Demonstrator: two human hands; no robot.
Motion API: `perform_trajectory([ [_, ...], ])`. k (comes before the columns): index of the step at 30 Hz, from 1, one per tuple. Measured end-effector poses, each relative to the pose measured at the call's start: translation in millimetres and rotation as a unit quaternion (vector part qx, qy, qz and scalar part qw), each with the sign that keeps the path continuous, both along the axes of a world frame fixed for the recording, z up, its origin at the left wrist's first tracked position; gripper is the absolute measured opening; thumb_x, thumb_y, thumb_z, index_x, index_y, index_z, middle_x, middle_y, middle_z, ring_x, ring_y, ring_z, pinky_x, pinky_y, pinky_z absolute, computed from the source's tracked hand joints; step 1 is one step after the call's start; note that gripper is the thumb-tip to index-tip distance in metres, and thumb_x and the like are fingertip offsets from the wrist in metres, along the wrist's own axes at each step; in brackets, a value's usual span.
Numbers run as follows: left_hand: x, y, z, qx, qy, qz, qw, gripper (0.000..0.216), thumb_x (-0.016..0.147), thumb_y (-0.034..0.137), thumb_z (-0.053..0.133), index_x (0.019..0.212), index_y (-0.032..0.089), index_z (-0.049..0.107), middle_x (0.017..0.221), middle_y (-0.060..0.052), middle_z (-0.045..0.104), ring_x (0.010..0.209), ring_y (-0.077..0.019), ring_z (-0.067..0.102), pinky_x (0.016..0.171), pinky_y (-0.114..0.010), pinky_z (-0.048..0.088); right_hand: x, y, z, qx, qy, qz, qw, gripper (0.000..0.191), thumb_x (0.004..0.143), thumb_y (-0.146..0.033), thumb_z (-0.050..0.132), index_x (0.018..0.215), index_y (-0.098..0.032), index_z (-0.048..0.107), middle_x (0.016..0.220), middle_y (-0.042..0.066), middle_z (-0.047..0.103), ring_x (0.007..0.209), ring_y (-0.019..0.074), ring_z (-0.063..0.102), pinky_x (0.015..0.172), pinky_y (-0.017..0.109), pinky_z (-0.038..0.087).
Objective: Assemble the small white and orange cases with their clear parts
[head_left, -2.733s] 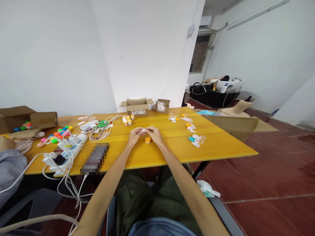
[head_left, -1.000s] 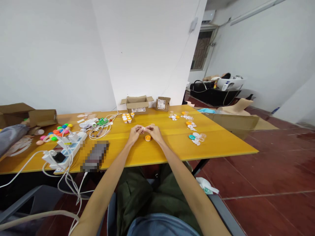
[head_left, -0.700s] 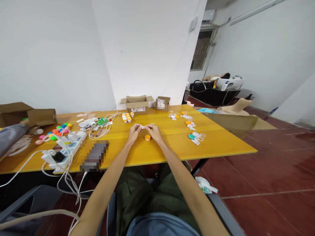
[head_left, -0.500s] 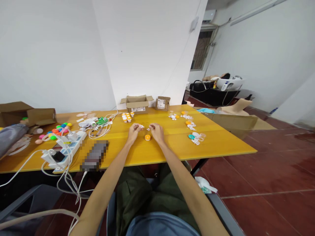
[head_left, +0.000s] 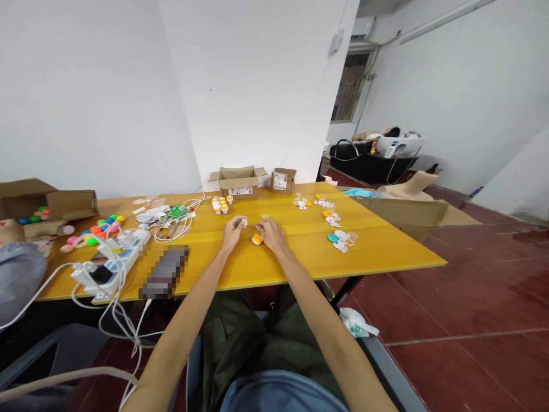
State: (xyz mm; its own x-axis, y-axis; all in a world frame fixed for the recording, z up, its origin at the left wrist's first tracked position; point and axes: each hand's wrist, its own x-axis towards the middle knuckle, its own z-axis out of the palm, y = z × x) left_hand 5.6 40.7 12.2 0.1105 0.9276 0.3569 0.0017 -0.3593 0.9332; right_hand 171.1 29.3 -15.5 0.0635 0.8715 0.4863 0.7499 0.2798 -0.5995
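My left hand (head_left: 233, 230) is closed in a pinch on a small white plastic piece (head_left: 244, 222) just above the table. Facing it, my right hand (head_left: 270, 232) has its fingers pinched at another small white piece (head_left: 257, 226), mostly hidden by the fingertips. An orange round part (head_left: 257, 239) with a pale lower edge sits tilted right beside the right fingers; whether they touch it I cannot tell. Several orange-and-white capped pieces (head_left: 220, 204) stand grouped beyond my left hand. To the right lie loose clusters of white parts (head_left: 342, 234) with a teal ring (head_left: 333, 238).
Two cardboard boxes, an open one (head_left: 238, 182) and a smaller one (head_left: 283, 180), stand against the wall. Left are a phone (head_left: 165, 272), a power strip (head_left: 124, 263), cables and coloured balls (head_left: 100, 229). Another person's hand (head_left: 12, 231) is at the far-left box.
The orange part has gone from upright to tilted. My right hand has turned and lowered slightly toward it. At far left, the other person's sleeve moved and a hand came into view.
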Motion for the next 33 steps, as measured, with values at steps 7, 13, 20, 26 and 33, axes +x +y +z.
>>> perform_trajectory([
  [7,0.6,1.5,-2.2,-0.007,0.013,-0.02,1.0,0.016,0.076,0.032,0.076,0.086,0.021,0.073,0.083,-0.002,0.073,0.073,-0.017,0.067,0.075,-0.031,0.056,-0.5,-0.5,1.0,0.002,0.002,-0.007,1.0,0.013,0.084,-0.016,0.07,0.082,-0.028,0.073,0.097,0.006,0.074,0.094,0.0234,0.067,0.077,0.032,0.048],
  [13,0.4,1.0,-3.4,-0.014,0.017,-0.027,0.999,0.021,0.075,0.034,0.078,0.09,0.021,0.074,0.08,-0.002,0.073,0.07,-0.0178,0.069,0.073,-0.032,0.058,-1.3,-2.0,4.3,-0.012,0.025,0.005,1.0,0.015,0.082,-0.012,0.068,0.083,-0.027,0.071,0.094,0.006,0.074,0.091,0.0234,0.067,0.076,0.032,0.048],
  [20,0.0,1.0,-5.4,-0.011,0.018,-0.022,1.0,0.023,0.071,0.033,0.081,0.089,0.021,0.075,0.081,-0.002,0.075,0.07,-0.0188,0.07,0.073,-0.033,0.059,-5.7,-2.3,3.9,0.006,0.018,-0.003,1.0,0.021,0.081,-0.008,0.064,0.089,-0.026,0.073,0.099,0.006,0.074,0.093,0.0217,0.068,0.084,0.033,0.052],
  [26,1.2,2.2,-6.8,-0.032,0.008,-0.018,0.999,0.017,0.071,0.029,0.081,0.083,0.02,0.073,0.077,-0.003,0.074,0.072,-0.018,0.068,0.073,-0.032,0.057,-5.2,-2.1,4.8,-0.012,-0.023,-0.027,0.999,0.013,0.083,-0.013,0.068,0.081,-0.024,0.073,0.1,0.01,0.074,0.099,0.0256,0.067,0.091,0.038,0.05],
  [33,2.8,1.8,-5.9,-0.053,-0.017,0.006,0.998,0.018,0.065,0.024,0.083,0.075,0.019,0.069,0.075,-0.002,0.073,0.073,-0.0167,0.068,0.073,-0.029,0.056,-2.6,0.4,4.7,-0.019,-0.004,0.02,1.0,0.013,0.082,-0.01,0.07,0.081,-0.023,0.069,0.09,0.004,0.074,0.09,0.0192,0.068,0.084,0.031,0.051],
])
